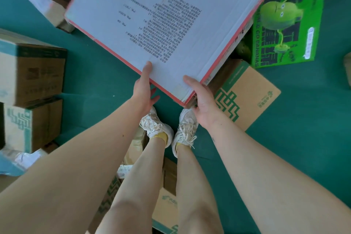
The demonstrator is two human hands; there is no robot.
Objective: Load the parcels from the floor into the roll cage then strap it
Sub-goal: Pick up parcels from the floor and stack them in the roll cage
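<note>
The grip of the left hand and the right hand holds the near edge of a big flat white cardboard parcel with red borders, lifted above the green floor. A green banana carton and brown cardboard boxes lie around, and no roll cage is visible, so I judge most of the loading and the strapping remain.

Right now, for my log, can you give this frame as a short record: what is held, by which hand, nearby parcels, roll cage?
held parcel: flat white box with red edges, printed face up
left hand: grips its near edge, thumb on top
right hand: grips its near corner, thumb on top
parcels right: green banana box; brown carton with green pattern
parcels left: two stacked brown cartons
roll cage: not in view
</note>
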